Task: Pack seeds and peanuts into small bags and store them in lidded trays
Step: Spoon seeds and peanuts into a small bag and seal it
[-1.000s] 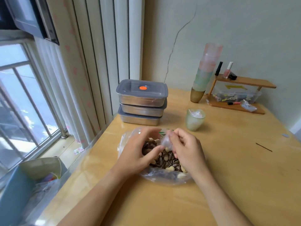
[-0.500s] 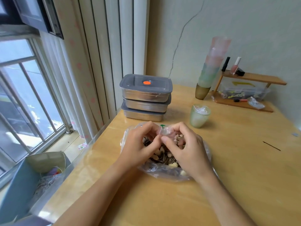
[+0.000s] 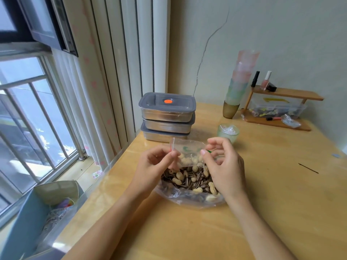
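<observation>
Plastic film this thin makes the small clear zip bag with a red seal strip (image 3: 187, 150) nearly weightless, limp and slippery. I judge it best held by the stiffer strip edge or a corner, not the flat middle. It is stretched between both hands, just above the large clear plastic bag of striped sunflower seeds and peanuts in the shell (image 3: 187, 196), which lies on the pale wooden desk (image 3: 262, 194). The left hand (image 3: 154, 166) pinches the edge with the red strip, its fingers (image 3: 171, 155) curled. The right hand (image 3: 223, 166) pinches the opposite edge with its thumb. Whether nuts are already inside I cannot tell. Three stacked steel trays with grey lids (image 3: 167, 117) stand behind, lids on.
</observation>
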